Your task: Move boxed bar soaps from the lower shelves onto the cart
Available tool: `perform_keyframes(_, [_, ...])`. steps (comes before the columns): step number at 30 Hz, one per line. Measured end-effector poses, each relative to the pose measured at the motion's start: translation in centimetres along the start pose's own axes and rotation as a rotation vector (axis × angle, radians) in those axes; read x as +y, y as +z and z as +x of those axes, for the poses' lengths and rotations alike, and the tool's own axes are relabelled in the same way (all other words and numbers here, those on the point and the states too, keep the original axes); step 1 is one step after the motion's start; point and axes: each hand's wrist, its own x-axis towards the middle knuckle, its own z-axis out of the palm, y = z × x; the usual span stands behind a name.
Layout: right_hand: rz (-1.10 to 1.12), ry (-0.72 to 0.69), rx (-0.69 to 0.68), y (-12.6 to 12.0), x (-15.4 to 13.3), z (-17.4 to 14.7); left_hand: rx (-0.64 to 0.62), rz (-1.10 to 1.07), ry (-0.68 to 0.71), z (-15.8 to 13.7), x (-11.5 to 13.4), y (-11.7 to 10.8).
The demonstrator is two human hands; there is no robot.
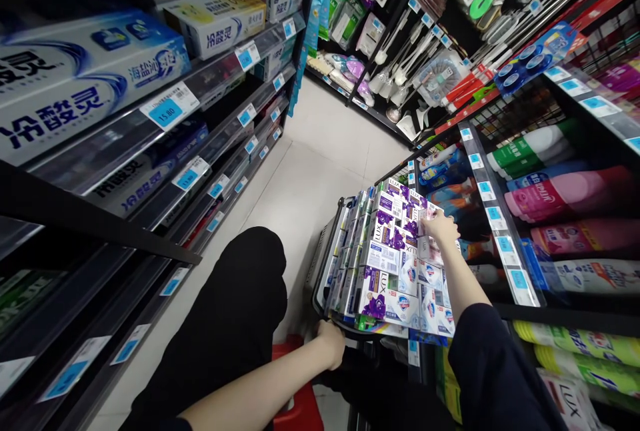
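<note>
A dark-rimmed shopping basket [317, 294] stands before my knees, piled with boxed goods. Purple-and-white LUX soap boxes [385, 227] and white soap boxes with a blue-and-red emblem [403, 304] cover its top in rows. At the basket's near corner, my left hand [330, 344] is closed on the rim, its fingertips mostly hidden. My right hand [441, 229] reaches over the far right of the pile, fingers bent round a pale pink LUX soap box [429, 249]. Narrow boxes [345, 251] stand on edge along the left side of the basket.
Toothpaste boxes [90, 77] fill the shelf on the left, with price tags along its edge. Bottles [570, 201] lie on the right shelves, close by my right arm. A red stool [300, 407] is below me. Pale floor tiles [320, 164] run toward hanging household goods [400, 71].
</note>
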Motion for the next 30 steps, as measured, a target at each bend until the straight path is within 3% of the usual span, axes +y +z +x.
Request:
perform_keyframes(12, [0.045,-0.029,0.051,0.2,0.1,-0.3,-0.081,0.114,-0.019,-1.1,0.4,-1.4])
perform_keyframes(19, [0.311,-0.046,0.204,-1.6,1.1,-1.0,-0.048,0.112,-0.009,-1.6,0.3,-1.8])
perform_keyframes(24, [0.569,-0.051,0.346,-4.6,7.9,-5.7,-0.062,0.116,-0.018,-1.9,0.3,-2.1])
perform_keyframes(28, [0.633,0.085,0.647,-5.8,17.3,-13.1,-0.059,0.117,-0.012,-2.0,0.3,-2.3])
perform_keyframes(30, [0.527,0.221,0.705,-6.1,22.6,-16.7,-0.046,0.126,-0.005,-2.2,0.2,-2.4])
